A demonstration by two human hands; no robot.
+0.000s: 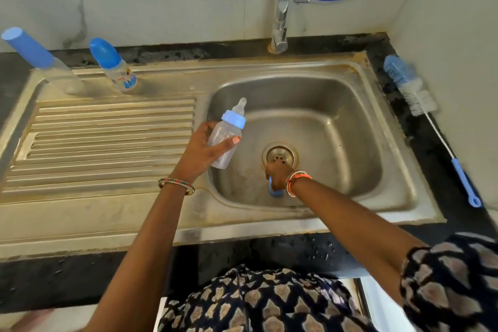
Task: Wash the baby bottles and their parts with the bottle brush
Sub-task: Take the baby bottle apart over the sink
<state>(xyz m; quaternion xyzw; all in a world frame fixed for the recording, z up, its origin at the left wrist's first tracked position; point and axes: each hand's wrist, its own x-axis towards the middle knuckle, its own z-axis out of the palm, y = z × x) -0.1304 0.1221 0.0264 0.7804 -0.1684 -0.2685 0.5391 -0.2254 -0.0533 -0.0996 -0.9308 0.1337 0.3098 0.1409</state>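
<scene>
The patterned sleeve point(452, 286) of the right arm sits nearest the lens, and that arm reaches down into the sink point(310, 83), presumably so the small parts collect where the water will run. Left of both grips stretches the ribbed draining board point(107, 143), and beyond the left grip two capped bottles point(113, 65) stand on it, seemingly waiting their turn. The tap point(285, 3) rises beyond the right grip, dry as far as can be seen. Well to the right of the right grip, the bottle brush point(409, 89) lies untouched on the dark worktop point(444, 170). The left hand point(200, 151) wraps its grip round a clear bottle point(225, 140), teat up (likely ready for unscrewing). The right hand point(277, 172) holds a small blue cap point(275, 191) low in the basin, just short of the drain point(280, 155); finger detail is hidden.
</scene>
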